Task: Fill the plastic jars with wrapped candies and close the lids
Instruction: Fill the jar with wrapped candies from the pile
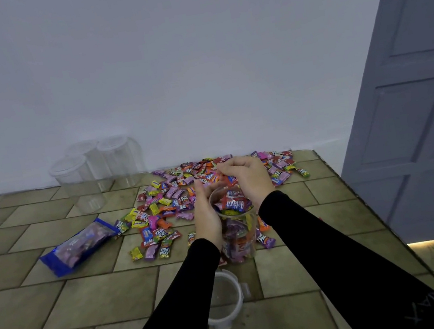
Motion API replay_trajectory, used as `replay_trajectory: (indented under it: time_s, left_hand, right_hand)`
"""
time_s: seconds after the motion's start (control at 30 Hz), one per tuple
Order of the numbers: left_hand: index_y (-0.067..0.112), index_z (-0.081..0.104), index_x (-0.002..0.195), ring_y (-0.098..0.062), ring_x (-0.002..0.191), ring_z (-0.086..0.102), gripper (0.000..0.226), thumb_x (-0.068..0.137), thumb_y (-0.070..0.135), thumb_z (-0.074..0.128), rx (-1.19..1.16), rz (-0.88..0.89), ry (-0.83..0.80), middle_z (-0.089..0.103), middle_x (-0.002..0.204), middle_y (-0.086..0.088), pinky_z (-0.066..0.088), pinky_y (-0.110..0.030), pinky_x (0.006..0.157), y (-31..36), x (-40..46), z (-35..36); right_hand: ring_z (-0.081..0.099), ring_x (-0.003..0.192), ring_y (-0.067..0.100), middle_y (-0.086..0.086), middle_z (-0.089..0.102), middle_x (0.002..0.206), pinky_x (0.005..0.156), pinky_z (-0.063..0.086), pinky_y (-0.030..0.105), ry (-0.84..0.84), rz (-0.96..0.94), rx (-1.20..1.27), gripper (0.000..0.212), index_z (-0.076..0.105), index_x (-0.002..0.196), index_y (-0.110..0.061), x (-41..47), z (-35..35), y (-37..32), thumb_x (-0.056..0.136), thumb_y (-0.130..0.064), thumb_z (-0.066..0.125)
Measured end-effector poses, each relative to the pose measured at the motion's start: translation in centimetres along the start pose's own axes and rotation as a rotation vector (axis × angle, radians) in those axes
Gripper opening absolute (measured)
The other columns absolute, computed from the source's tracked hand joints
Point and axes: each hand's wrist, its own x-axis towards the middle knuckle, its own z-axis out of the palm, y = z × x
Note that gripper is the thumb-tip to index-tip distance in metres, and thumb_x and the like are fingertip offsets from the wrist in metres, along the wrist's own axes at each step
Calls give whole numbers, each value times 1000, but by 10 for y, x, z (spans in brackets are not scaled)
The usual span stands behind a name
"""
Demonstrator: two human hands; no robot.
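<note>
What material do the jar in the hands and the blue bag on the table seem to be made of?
The jar looks like clear, glossy rigid plastic: the candies show through its wall. The blue bag looks like thin shiny plastic film: it is wrinkled, reflects light, and has a clear window showing its contents.

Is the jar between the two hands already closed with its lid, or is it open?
Open. The jar has no lid on its mouth, where candies heap up; a lid lies on the table nearer the person.
</note>
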Motion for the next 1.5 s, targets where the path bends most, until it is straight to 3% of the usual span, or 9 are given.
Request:
replay_trajectory:
  time_s: [0.13,0.3,0.5,0.67,0.87,1.0,1.17,1.3,1.5]
  left_hand:
    - [-1,62,108,-27,86,69,68,99,56,25,-24,-20,-13,71,97,-18,55,-37,80,2,-1,0]
    - [13,68,93,-18,78,71,61,101,54,24,11,7,-30,74,85,-9,57,-28,72,4,-2,-1]
    - [19,60,99,13,72,58,51,102,50,19,100,44,-19,59,86,16,43,-11,74,6,-7,1]
    - [22,64,93,-8,78,56,53,99,57,25,101,50,34,60,81,4,43,-27,76,1,-3,-1]
    - [18,65,94,-19,88,65,57,100,55,22,120,25,36,69,91,-5,51,-38,87,6,-6,1]
    - [22,68,94,-30,103,65,59,97,62,24,118,12,51,71,99,-8,45,-54,101,4,-5,0]
    - [20,68,96,-29,105,64,60,97,62,25,110,13,47,71,103,-12,44,-47,101,1,-2,-2]
    - [25,65,92,-17,107,57,54,100,57,22,136,47,39,66,99,3,37,-35,95,1,-4,-1]
    - [23,61,81,-5,75,63,54,102,52,20,125,52,8,67,73,6,48,-28,83,1,-7,1]
  right_hand:
    - [65,77,16,7,69,75,74,51,22,-22,7,-28,11,74,74,-6,-2,0,-3,83,-10,67]
    - [72,76,20,12,72,79,72,58,31,-111,32,-127,12,74,81,-6,-5,-8,-12,86,-9,64]
    - [65,88,18,6,73,99,73,49,28,-406,-94,-986,18,77,99,-15,-9,-18,-35,84,-14,67]
    - [65,100,20,8,70,110,90,50,31,-512,-143,-1240,30,69,114,-7,-10,-2,-35,85,-15,70]
    - [63,89,20,6,68,87,93,49,35,-514,-174,-1312,6,70,79,-4,-5,-3,-30,82,-10,71]
    - [62,108,22,7,71,107,97,46,33,-549,-164,-1359,14,76,94,-9,-3,1,-24,84,-13,69]
    - [64,103,21,6,71,108,92,47,30,-571,-83,-1312,18,76,99,-8,-1,-2,-31,82,-13,73]
    - [64,101,19,4,68,111,83,47,28,-473,-109,-1152,32,72,107,-9,-9,-13,-38,76,-12,78]
    - [61,84,12,1,71,96,83,48,27,-522,-179,-1102,12,75,93,-10,-17,-5,-37,81,-9,72]
